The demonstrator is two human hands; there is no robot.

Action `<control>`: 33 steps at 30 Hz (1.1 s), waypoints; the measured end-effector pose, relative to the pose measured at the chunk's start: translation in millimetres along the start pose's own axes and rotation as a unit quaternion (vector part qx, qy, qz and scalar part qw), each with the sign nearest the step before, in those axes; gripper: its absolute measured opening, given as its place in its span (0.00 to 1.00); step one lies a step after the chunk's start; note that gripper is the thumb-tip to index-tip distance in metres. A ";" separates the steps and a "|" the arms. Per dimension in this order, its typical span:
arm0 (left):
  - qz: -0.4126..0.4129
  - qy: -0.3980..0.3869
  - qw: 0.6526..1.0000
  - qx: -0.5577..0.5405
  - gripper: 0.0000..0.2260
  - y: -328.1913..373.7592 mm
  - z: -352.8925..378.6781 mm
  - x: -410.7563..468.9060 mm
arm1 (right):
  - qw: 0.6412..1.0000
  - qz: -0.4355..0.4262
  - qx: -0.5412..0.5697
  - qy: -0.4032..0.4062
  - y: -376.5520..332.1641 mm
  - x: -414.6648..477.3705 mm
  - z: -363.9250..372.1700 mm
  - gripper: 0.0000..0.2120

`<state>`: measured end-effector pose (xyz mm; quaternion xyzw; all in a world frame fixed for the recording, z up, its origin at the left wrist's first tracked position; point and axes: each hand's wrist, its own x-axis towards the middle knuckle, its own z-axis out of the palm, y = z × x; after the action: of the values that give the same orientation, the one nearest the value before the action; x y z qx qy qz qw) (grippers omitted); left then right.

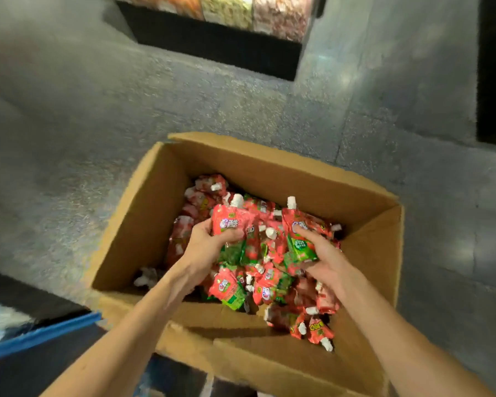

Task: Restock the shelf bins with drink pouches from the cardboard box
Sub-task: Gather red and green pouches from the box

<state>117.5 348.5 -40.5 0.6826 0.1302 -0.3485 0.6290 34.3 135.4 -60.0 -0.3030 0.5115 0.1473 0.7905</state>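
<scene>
Pouches (267,285) lie heaped in the box (143,213); with my left hand (206,245) and right hand (327,259) each curling fingers (307,237) round some, I'd grip firmly and lift straight clear.

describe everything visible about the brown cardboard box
The brown cardboard box stands open-topped on the grey speckled floor, its flaps open. A loose heap of red-and-green drink pouches with white caps covers most of its bottom. The left hand and right hand reach inside, each gripping pouches from the heap.
</scene>
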 end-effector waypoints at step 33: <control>0.321 0.444 0.726 -0.416 0.28 -104.9 -196.3 -673.8 | 0.671 0.050 -0.529 -0.517 418.5 -438.8 209.0 0.39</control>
<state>-373.1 728.9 303.1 0.4301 0.2993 0.3062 0.7948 -232.7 624.3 257.9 -0.5195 -0.1283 0.5658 0.6273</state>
